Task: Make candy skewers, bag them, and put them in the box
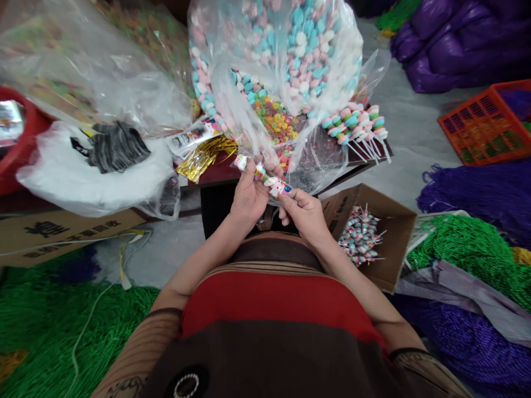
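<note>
Between my hands, above the table's front edge, is a candy skewer in a printed clear wrapper (pixel 261 173). My left hand (pixel 251 193) is closed around its upper left part. The fingers of my right hand (pixel 302 211) pinch the lower right end of the wrapper. Just beyond lies an opened plastic bag of pink, white and blue candies (pixel 309 61), with ring gummies (pixel 276 119) in front of it. Gold twist ties (pixel 207 157) and a stack of flat printed wrappers (pixel 194 137) lie left of my hands. Several unwrapped candy skewers (pixel 357 124) rest at the table's right end.
A cardboard box (pixel 390 232) on my right holds many wrapped skewers. Dark striped gloves (pixel 118 148) lie on a white plastic bag (pixel 83 185) at left, beside a red tub (pixel 35 138). Green cords (pixel 112 326), purple cords (pixel 468 337) and an orange crate (pixel 477 127) are on the floor.
</note>
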A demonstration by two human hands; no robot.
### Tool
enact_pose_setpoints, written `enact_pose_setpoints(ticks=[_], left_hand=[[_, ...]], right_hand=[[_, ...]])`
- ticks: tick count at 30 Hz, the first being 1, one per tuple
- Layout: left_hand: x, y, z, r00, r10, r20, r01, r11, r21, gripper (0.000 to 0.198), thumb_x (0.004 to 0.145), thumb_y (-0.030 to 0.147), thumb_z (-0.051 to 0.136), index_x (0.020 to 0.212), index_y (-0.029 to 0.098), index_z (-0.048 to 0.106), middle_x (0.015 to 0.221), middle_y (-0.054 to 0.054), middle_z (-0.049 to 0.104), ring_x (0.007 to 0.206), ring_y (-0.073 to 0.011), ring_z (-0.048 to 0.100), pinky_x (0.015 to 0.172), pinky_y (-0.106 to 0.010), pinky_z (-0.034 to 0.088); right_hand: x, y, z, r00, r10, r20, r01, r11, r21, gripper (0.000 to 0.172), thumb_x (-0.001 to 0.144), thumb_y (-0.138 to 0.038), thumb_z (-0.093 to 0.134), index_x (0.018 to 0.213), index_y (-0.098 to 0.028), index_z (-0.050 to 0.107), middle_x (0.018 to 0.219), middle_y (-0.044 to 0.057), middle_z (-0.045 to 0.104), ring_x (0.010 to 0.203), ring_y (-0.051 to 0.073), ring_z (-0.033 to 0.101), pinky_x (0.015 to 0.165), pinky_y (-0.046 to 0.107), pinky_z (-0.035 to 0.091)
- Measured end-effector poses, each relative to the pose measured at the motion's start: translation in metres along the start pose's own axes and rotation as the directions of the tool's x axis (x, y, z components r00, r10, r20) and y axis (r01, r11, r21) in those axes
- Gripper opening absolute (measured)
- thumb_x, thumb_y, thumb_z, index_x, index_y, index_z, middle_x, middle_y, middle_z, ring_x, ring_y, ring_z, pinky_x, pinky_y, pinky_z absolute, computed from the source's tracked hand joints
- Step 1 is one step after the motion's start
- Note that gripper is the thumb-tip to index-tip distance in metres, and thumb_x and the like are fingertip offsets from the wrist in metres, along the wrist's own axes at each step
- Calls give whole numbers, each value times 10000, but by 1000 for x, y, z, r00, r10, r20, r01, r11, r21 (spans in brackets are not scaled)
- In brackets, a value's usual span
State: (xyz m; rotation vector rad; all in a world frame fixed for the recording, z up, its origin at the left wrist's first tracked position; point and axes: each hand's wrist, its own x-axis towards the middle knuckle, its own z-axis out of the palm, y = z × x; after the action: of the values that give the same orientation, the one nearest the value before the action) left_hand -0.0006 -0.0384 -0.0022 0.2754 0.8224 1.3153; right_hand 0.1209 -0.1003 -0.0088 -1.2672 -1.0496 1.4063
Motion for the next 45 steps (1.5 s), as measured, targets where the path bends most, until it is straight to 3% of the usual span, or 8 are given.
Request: enact_pose_setpoints(ticks=[3,7,11,15,19,26,35,45], left_hand=[[3,4,-2,999,21,26,-21,1000,-16,309,1004,515,516,1001,257,687,764,-4,724,947,-190,755,948,-358,586],[3,10,2,999,-16,35,17,999,-31,321,1017,489,512,1018,225,694,716,7,694,859,-161,751,930,-332,587],[-2,8,8,996,-73,42,73,997,-1,305,998,482,555,1006,218,708,742,-1,714,929,-180,754,937,-336,582],[-5,0,4,993,-78,85,75,997,31,251,997,429,574,996,209,696,812,-12,747,997,-192,750,947,-347,578],[-5,0,-2,982,-113,153,105,993,61,206,998,380,574,1041,215,691,875,-23,760,1012,-194,744,920,-345,581],[9,15,-3,991,36,128,-34,999,-13,149,982,334,607,1095,296,696,891,0,743,987,-186,733,908,-345,579],[16,2,-9,1000,21,5,-21,999,31,135,929,329,675,953,197,688,748,4,674,757,-138,707,801,-299,589],[8,-6,-4,998,-64,-16,65,997,42,140,905,293,689,965,168,670,654,22,657,709,-132,727,744,-250,583]], right_hand=[[-5,-7,-12,993,-105,-56,95,983,-158,277,884,-484,679,804,-219,660,572,-52,631,431,78,509,462,213,419],[1,-9,-27,895,-421,-145,320,835,-448,153,856,-324,688,975,-241,738,887,16,746,760,143,652,700,280,531],[13,4,-28,949,-307,72,310,868,-389,332,853,-331,671,1165,-237,736,1107,48,768,922,181,688,846,337,558],[17,14,-20,978,-206,32,206,927,-313,336,863,-337,639,1160,-229,752,949,21,779,737,152,683,726,298,554],[15,12,-16,995,-99,-2,95,963,-252,289,840,-309,641,1075,-215,781,573,-64,610,430,76,464,497,225,414],[10,9,-19,1000,16,-18,-18,993,-115,303,802,-376,710,1021,-181,787,554,-65,602,409,56,400,425,199,327],[9,22,-21,976,-97,196,106,994,-35,485,724,-363,833,1187,-262,730,1107,27,774,1038,203,714,950,362,576],[3,44,-5,977,-204,55,211,963,-167,449,802,-270,712,1250,-248,689,828,-8,712,733,153,655,770,319,574]])
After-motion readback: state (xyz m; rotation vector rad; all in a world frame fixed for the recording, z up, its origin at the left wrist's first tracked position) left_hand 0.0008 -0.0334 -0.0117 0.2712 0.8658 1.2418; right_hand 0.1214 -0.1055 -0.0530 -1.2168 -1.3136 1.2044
